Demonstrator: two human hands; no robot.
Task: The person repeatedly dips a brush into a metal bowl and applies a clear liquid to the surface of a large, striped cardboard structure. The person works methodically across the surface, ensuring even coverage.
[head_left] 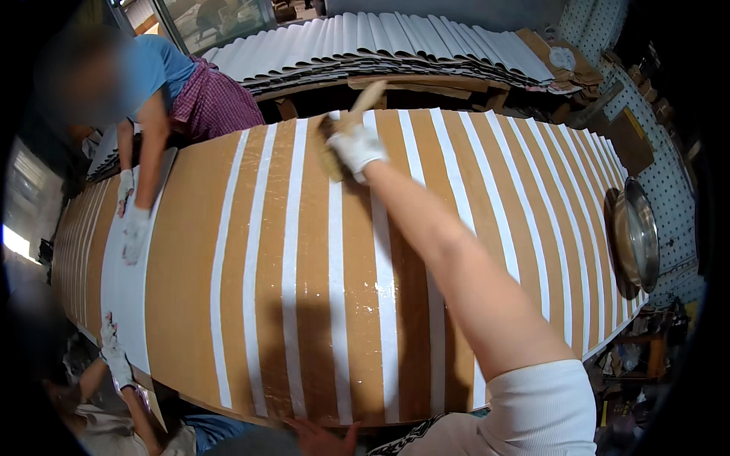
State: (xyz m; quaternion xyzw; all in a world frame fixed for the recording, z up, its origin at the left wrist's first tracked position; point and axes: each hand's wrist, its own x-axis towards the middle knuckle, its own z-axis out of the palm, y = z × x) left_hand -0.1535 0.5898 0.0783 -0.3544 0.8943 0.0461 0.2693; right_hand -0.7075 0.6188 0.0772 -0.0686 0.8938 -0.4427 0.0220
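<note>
Right hand curled round brush | left hand spread beside brown-and-white sheets | I judge a hard brush stroke could drag them askew

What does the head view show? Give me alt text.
A gloved right hand holds a brush over a brown-and-white striped surface, bare left hand at its near edge. Left, co-workers' gloved hands are at a white sheet.

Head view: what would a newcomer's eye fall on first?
Brown sheets divided by bright white strips, fanned across the middle, dominate. Next comes the right hand, white-gloved and holding a blurred brush near their far edge, upper centre. A shiny metal basin stands out at the right.
</note>
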